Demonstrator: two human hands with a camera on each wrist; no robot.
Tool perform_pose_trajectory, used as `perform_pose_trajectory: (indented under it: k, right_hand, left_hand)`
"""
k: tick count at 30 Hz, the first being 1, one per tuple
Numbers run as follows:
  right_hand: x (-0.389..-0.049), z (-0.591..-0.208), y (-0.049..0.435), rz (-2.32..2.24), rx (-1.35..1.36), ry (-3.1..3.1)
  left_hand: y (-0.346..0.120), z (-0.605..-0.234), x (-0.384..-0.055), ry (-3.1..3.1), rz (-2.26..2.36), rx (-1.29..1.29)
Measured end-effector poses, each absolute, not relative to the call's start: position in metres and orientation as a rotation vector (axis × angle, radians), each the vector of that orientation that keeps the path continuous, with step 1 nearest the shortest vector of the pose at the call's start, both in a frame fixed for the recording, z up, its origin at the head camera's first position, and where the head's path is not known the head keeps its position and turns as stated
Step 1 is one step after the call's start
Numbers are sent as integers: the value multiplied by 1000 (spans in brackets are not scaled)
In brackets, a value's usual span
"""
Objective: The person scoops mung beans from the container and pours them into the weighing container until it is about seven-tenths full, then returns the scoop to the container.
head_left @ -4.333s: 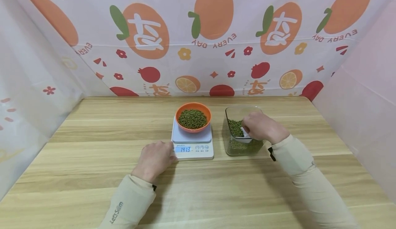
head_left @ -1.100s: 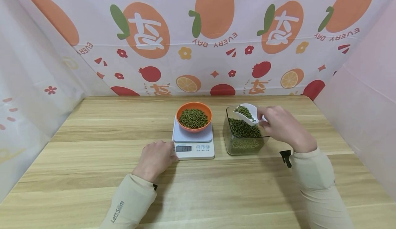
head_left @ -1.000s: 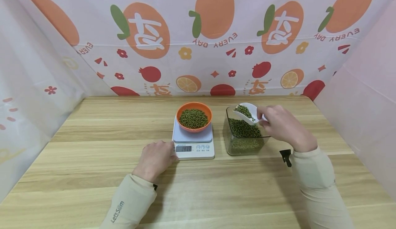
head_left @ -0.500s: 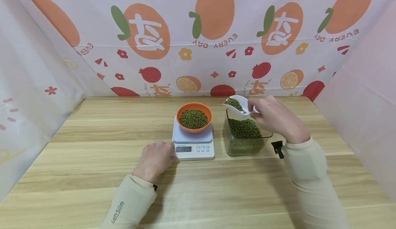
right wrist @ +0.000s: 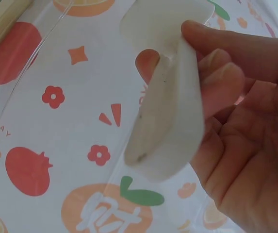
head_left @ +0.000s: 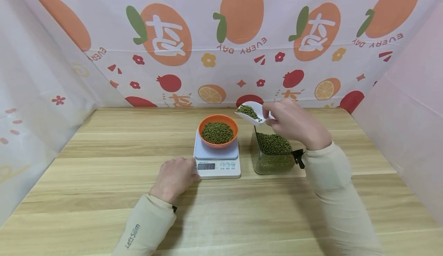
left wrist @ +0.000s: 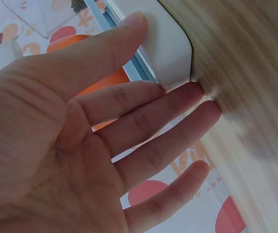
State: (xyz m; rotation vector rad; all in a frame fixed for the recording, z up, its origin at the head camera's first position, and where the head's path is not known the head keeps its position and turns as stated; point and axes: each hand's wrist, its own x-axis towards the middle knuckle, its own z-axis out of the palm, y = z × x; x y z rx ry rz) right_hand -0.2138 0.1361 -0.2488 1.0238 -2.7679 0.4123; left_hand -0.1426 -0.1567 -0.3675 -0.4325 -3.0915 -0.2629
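My right hand [head_left: 294, 123] pinches a white scoop [head_left: 260, 112] by its handle, tilted, with green mung beans in its bowl. The scoop hangs in the air between the orange bowl and the clear container. In the right wrist view its handle [right wrist: 177, 116] lies between thumb and fingers. An orange bowl [head_left: 234, 133] of mung beans [head_left: 217, 133] stands on a white kitchen scale [head_left: 216, 155]. My left hand [head_left: 174, 179] rests at the scale's front left corner. The left wrist view shows its fingers [left wrist: 148, 121] nearly straight, thumb and index touching the casing.
A clear, square-sided container [head_left: 257, 163], partly full of mung beans, stands right of the scale, below my right forearm. Beneath everything is a wood-grain table [head_left: 221, 217]. A fruit-print sheet [head_left: 194, 29] hangs behind the table, with pale sheets at both sides.
Earlier my right hand was down inside the container; then the scoop rose with beans. Since then it has moved left and up, toward the bowl. The left hand has stayed by the scale.
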Motion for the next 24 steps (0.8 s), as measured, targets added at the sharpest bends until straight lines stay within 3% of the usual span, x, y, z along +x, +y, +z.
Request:
perform_pose_trajectory:
  k: [24]
  right_hand:
    - [-233,-251,98,213,1059,-2909]
  left_hand:
    - [-157,-367,-142,-3096,-282,-424]
